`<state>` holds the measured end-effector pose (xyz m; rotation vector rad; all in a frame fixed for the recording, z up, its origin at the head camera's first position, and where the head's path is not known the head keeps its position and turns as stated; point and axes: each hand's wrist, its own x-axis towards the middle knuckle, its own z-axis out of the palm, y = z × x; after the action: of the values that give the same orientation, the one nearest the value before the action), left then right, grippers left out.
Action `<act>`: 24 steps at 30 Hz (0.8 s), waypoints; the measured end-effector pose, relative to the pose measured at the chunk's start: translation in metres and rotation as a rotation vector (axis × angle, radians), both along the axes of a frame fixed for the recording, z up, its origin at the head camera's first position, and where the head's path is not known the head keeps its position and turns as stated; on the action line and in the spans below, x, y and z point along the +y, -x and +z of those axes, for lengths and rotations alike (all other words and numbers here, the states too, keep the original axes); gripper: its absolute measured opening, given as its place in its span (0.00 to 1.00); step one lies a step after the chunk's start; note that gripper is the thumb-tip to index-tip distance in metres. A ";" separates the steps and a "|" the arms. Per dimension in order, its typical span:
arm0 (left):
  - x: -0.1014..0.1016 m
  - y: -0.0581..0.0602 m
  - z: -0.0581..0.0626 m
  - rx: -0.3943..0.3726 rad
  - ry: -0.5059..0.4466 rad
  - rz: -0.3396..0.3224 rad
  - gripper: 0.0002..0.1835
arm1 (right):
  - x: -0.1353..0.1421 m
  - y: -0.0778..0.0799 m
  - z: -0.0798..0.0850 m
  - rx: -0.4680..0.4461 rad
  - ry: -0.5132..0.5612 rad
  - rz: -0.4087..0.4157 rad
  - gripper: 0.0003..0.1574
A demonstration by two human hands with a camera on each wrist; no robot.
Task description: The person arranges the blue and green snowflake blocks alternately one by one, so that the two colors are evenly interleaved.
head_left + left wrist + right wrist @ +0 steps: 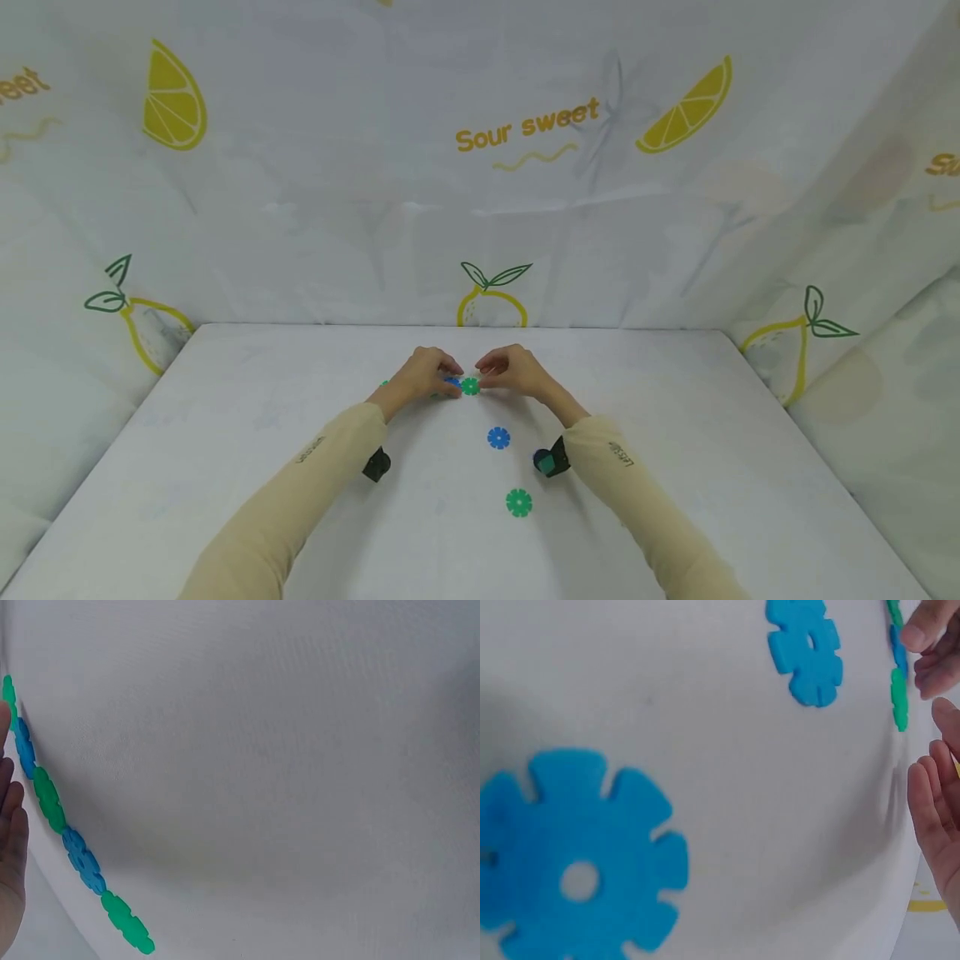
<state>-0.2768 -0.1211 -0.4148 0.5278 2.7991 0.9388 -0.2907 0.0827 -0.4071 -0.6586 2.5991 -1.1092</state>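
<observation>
Several flower-shaped plastic discs, green and blue by turns, form a line near the table's far edge. Its right end in the head view is a green disc point(470, 386). Beside that, a blue disc point(452, 382) is partly hidden by my left hand point(422, 375). In the right wrist view, the left thumb lies close to the line; its fingers are loosely bent with nothing seen between them. My right hand point(516, 372) hovers just right of the end green disc point(899, 699), fingers relaxed, apparently holding nothing.
A loose blue disc point(498, 437) and a loose green disc point(519, 502) lie nearer on the white table point(660, 400). Close to the right wrist camera is another large blue disc point(622, 825). A lemon-printed curtain point(345, 167) encloses the table's back and sides.
</observation>
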 end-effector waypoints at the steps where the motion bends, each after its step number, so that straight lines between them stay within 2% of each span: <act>1: 0.001 0.000 0.000 0.002 -0.001 0.004 0.16 | 0.003 -0.001 0.001 -0.005 0.022 -0.005 0.17; 7: 0.008 -0.001 -0.003 -0.008 -0.029 0.057 0.17 | 0.023 -0.012 0.006 -0.085 0.177 -0.053 0.20; 11: 0.012 -0.004 -0.004 -0.017 -0.066 0.060 0.16 | 0.035 -0.023 0.008 -0.138 0.258 -0.073 0.21; 18: 0.015 -0.003 -0.009 -0.011 -0.076 0.064 0.16 | 0.054 -0.043 0.008 -0.184 0.330 -0.106 0.21; 24: 0.017 -0.003 -0.008 0.002 -0.097 0.041 0.15 | 0.072 -0.062 0.011 -0.222 0.370 -0.123 0.23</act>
<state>-0.2733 -0.1046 -0.4226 0.4866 2.7872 1.0880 -0.2286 0.1545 -0.3961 -0.4184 2.2927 -1.6245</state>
